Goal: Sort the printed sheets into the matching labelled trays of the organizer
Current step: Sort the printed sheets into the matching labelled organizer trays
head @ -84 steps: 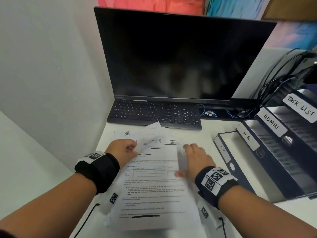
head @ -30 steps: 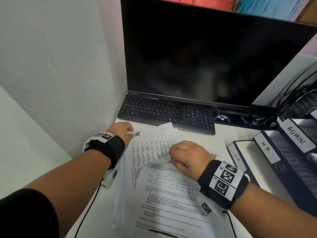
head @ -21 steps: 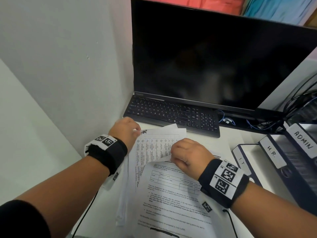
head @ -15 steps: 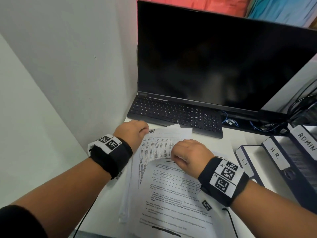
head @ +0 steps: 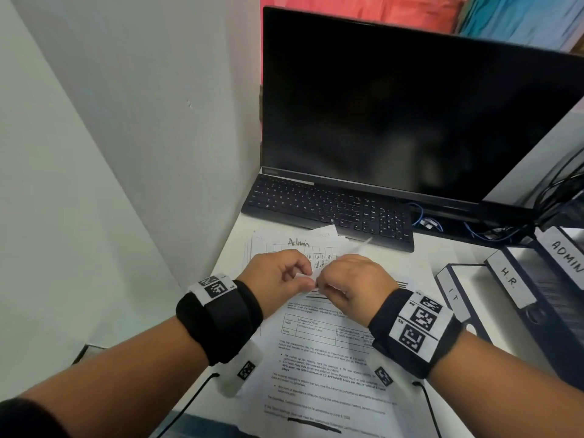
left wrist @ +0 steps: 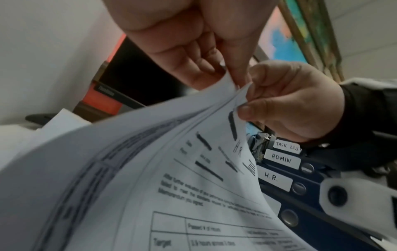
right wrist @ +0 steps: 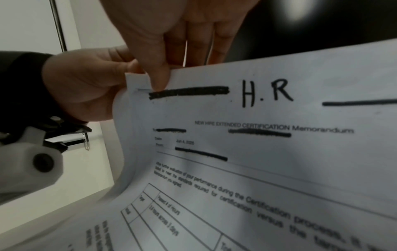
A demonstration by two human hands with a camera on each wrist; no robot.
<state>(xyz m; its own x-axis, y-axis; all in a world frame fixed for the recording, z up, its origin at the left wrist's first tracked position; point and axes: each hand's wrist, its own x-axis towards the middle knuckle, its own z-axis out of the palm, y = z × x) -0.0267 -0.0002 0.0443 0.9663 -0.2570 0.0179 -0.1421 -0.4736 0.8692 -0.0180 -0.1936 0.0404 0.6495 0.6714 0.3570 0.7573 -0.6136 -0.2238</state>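
Both hands meet over the paper pile on the desk. My left hand [head: 303, 279] pinches the raised top-left corner of a few sheets [left wrist: 120, 161] between thumb and finger. My right hand [head: 324, 287] pinches the same corner on the front sheet, a memorandum [right wrist: 266, 152] handwritten "H.R". In the left wrist view my left hand [left wrist: 232, 79] sits just above my right hand [left wrist: 242, 101]. A gridded sheet marked "Admin" [head: 300, 245] lies flat behind the hands. Blue binders labelled IT [head: 455, 298], H.R. [head: 510, 281] and ADMIN [head: 567, 256] stand to the right.
A black keyboard [head: 328, 210] and a dark monitor [head: 410, 105] sit behind the papers. A white wall [head: 142, 137] closes the left side. Cables [head: 493, 229] tangle at the back right. A binder labelled TASK LIST [left wrist: 286, 146] stands past ADMIN.
My left hand has come back from the far corner of the gridded HR sheet to meet my right hand. The sheet corners are lifted, and a sheet marked Admin now shows behind them.
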